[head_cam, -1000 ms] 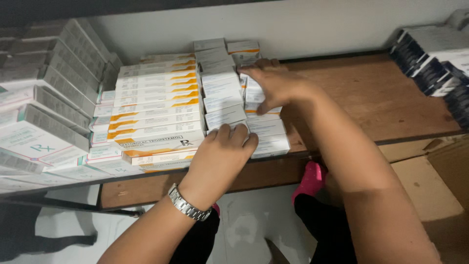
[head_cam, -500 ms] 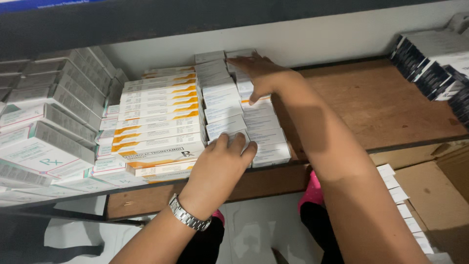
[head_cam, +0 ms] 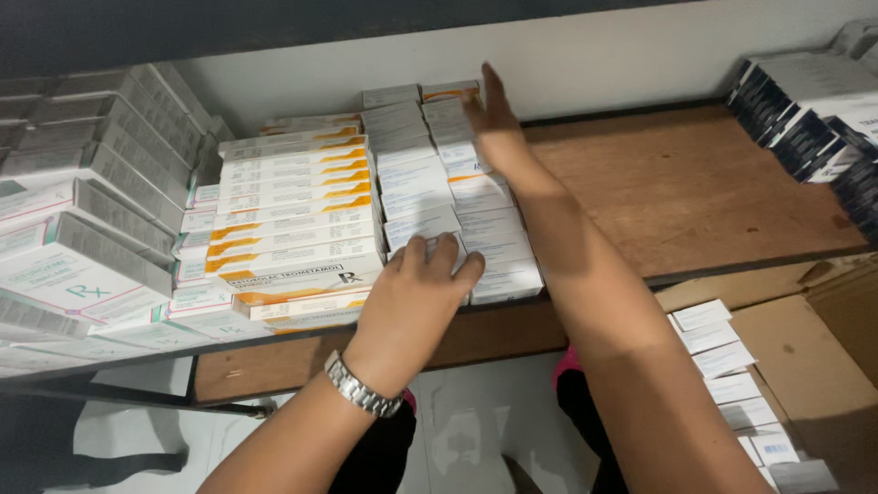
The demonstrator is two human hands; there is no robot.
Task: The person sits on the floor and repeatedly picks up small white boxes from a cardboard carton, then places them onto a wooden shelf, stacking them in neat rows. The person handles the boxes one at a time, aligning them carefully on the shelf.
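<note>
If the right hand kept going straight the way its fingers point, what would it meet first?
Probably the pale back wall behind the wooden shelf. The right hand lies flat along the side of the white box rows, fingers aimed at the wall; the remaining gap is unclear.

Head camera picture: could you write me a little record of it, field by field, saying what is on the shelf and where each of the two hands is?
Place: wooden shelf against a pale wall
Left hand: palm down on the front of the white box rows
Right hand: flat against the right side of those rows, near the back
Beside them: orange-striped boxes, stacked on the left
Far right: dark-edged boxes
Below: cardboard carton with small white boxes
Wrist: metal watch on the left
</note>
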